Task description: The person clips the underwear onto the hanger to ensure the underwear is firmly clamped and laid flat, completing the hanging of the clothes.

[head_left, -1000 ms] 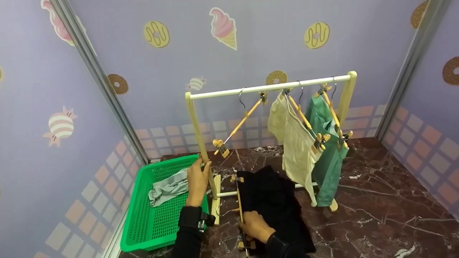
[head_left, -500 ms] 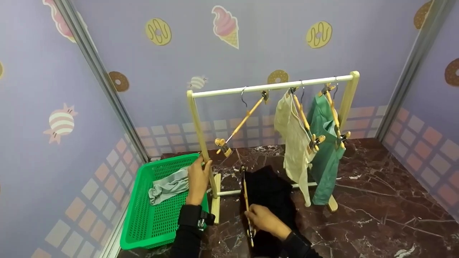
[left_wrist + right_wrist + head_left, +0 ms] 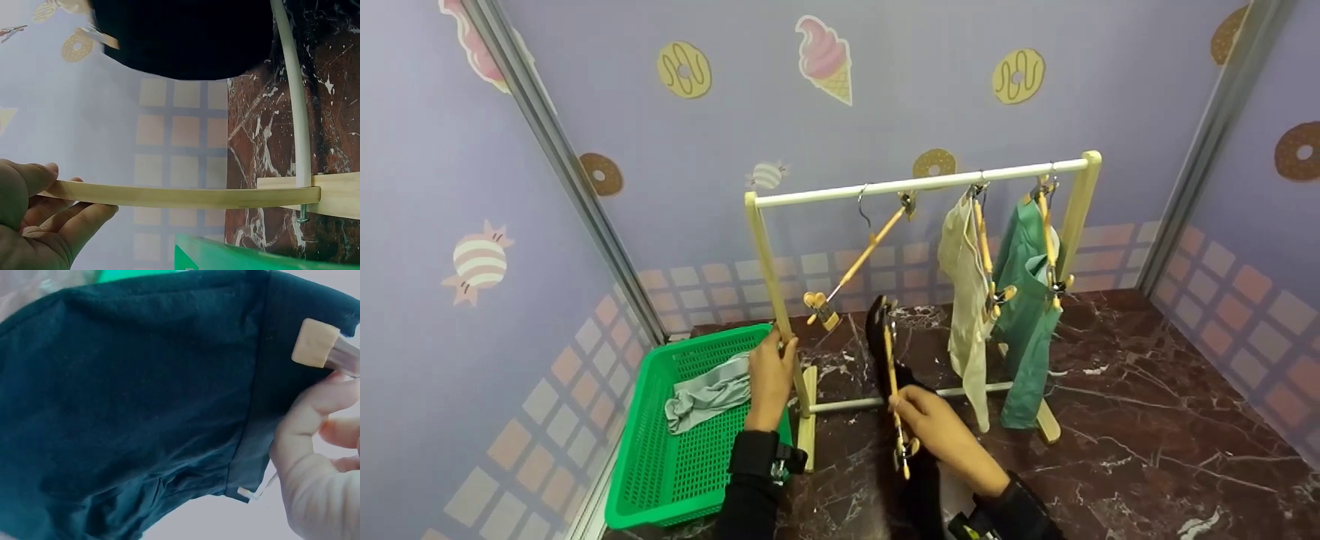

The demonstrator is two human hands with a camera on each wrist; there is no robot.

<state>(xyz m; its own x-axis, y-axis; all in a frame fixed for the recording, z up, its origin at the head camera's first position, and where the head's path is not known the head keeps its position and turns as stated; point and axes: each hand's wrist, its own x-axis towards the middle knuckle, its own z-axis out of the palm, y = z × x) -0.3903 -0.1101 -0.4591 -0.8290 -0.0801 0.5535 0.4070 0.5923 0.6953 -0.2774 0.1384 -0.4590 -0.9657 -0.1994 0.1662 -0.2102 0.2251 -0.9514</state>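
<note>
My left hand (image 3: 770, 381) grips the left post of the wooden clothes rack (image 3: 766, 262); in the left wrist view the thumb and fingers (image 3: 87, 222) close round that post. In my right hand (image 3: 943, 426) is a clip hanger (image 3: 891, 361), held near its middle. A black garment with a waistband (image 3: 152, 399) hangs from the hanger's clips, off the table and seen nearly edge-on from the head. Its lower part is partly hidden behind my right hand. On the rail, a bare clip hanger (image 3: 862, 259) hangs at the left.
Cream (image 3: 964, 292) and green (image 3: 1027, 352) garments hang on clip hangers at the rack's right side. Left of the rack stands a green basket (image 3: 622, 457) with a grey-green cloth (image 3: 712, 394) inside. Dark marble-patterned table (image 3: 1170, 442) lies beneath; patterned walls stand behind and at both sides.
My right hand has raised the hanger with the black garment off the table, turning it edge-on and moving it slightly right. The left hand stays on the post. The hung garments have swung a little.
</note>
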